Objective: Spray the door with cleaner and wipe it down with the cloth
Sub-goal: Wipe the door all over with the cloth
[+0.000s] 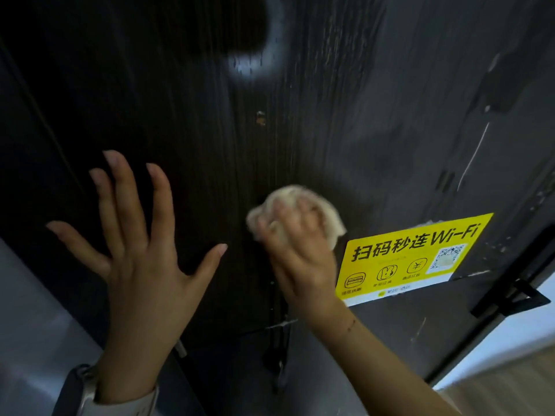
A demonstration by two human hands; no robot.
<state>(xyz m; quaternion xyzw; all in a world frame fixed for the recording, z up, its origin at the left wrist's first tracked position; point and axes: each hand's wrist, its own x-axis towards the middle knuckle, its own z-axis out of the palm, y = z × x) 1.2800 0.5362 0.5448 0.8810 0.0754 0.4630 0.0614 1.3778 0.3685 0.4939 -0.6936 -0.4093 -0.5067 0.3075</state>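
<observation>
Two bare hands, left wrist [90, 388] with pale watch band, light sleeve cuff [132, 408], right forearm [390, 364] uncovered

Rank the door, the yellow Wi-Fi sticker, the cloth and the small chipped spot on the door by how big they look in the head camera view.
1. door, fills most of the view
2. yellow Wi-Fi sticker
3. cloth, partly hidden under the right hand, so its full size is unsure
4. chipped spot, smallest
</observation>
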